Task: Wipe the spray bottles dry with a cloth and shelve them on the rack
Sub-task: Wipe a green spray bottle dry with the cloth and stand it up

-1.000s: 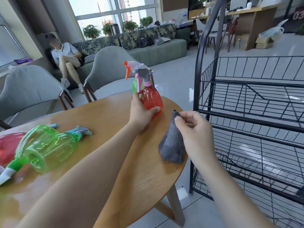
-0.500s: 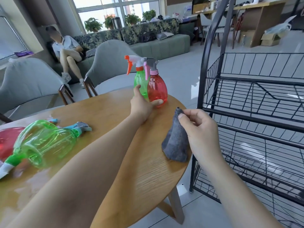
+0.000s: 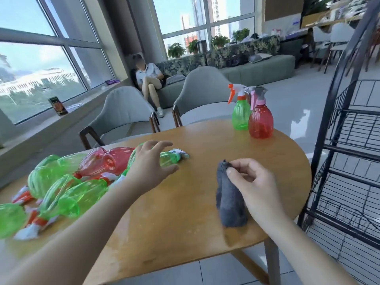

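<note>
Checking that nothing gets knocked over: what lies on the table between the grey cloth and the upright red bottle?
Nothing: in the head view, only bare wooden table lies between the cloth and the red bottle.

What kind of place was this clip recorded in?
Probably an office lounge or shared common area: a long sofa under big windows, grey chairs at a wooden table, desks behind.

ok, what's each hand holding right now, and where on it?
Right hand pinches the grey cloth at its top end, the cloth's bottom resting on the table. Left hand holds nothing, fingers spread above a lying green bottle.
</note>
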{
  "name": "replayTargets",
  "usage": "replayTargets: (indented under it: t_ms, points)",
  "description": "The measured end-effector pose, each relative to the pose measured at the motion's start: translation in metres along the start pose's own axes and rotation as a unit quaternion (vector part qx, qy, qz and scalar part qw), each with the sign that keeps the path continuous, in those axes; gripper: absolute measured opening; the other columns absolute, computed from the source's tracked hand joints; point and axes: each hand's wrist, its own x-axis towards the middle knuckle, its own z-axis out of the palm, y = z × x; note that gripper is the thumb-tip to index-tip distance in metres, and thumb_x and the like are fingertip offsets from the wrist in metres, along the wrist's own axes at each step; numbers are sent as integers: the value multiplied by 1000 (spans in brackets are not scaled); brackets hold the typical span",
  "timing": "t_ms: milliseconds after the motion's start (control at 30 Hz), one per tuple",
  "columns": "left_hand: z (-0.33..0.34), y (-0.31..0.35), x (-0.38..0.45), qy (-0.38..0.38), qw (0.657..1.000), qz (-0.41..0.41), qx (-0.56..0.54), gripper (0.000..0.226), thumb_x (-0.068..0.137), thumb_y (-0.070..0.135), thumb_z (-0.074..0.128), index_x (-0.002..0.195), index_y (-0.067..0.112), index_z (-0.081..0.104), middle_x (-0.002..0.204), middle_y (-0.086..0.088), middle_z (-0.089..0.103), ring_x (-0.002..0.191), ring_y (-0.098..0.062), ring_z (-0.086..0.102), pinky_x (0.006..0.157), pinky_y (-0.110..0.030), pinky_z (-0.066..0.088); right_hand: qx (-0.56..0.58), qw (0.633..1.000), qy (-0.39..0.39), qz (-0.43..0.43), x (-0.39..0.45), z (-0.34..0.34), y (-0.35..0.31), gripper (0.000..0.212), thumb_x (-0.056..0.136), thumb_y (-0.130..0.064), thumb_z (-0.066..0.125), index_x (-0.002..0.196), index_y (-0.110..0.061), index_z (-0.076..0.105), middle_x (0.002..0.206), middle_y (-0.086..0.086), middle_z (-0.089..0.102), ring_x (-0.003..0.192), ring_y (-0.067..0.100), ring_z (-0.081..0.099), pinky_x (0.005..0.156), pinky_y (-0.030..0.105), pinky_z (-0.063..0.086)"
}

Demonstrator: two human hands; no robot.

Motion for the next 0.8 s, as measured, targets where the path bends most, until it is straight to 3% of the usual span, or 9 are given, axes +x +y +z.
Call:
replayTargets:
  t_ms: [200, 433, 500, 600, 667, 733, 800]
  points:
    - [-13, -23, 16, -116, 992, -27, 42, 80, 87, 54, 80, 156, 36, 44, 153, -6, 55, 141, -28, 48, 115, -42, 41, -11, 999, -37, -1, -8, 31, 0, 11, 95, -14, 72, 92, -25, 72, 85, -14, 74, 81, 2, 69, 80, 29, 56]
    - [-20, -7, 14, -244, 967, -13, 75, 94, 85, 35, 84, 160, 39, 27, 108, -3, 61, 97, -22, 61, 83, -33, 47, -16, 999, -27, 3, 1, 31, 7, 9, 95, -11, 72, 94, -20, 73, 87, -9, 75, 83, 5, 70, 77, 26, 57]
    - [-16, -6, 10, -241, 969, -9, 53, 94, 85, 31, 83, 159, 37, 25, 103, -4, 61, 90, -20, 62, 76, -34, 49, -6, 1000, -27, 9, 2, 28, 8, 8, 95, -11, 73, 95, -19, 73, 88, -5, 76, 84, 8, 71, 78, 29, 57]
    - [-4, -10, 1, -218, 975, -26, 21, 101, 79, 44, 89, 155, 41, 21, 115, -14, 60, 96, -28, 64, 85, -38, 52, -6, 999, -30, 10, 2, 23, 9, 8, 95, -12, 73, 94, -20, 73, 88, -6, 76, 84, 8, 70, 75, 31, 54]
    - [6, -15, -9, -157, 986, -51, -1, 102, 73, 53, 91, 149, 47, 23, 117, -16, 60, 97, -32, 64, 87, -43, 56, -13, 999, -31, 2, 0, 19, 8, 8, 95, -13, 73, 94, -21, 73, 88, -9, 76, 83, 6, 70, 77, 31, 55]
    - [15, -19, -22, -77, 995, -65, -23, 101, 74, 53, 90, 148, 52, 21, 130, -15, 59, 113, -39, 58, 98, -52, 53, -18, 999, -29, -6, -2, 14, 6, 8, 95, -14, 73, 95, -22, 73, 88, -11, 75, 84, 5, 70, 81, 30, 56]
    - [20, -23, -42, -16, 996, -68, -53, 104, 78, 53, 88, 154, 51, 17, 150, -5, 50, 135, -41, 40, 112, -55, 38, -22, 999, -28, -12, -4, 10, 4, 9, 95, -14, 73, 95, -23, 72, 89, -13, 75, 85, 3, 70, 82, 29, 56]
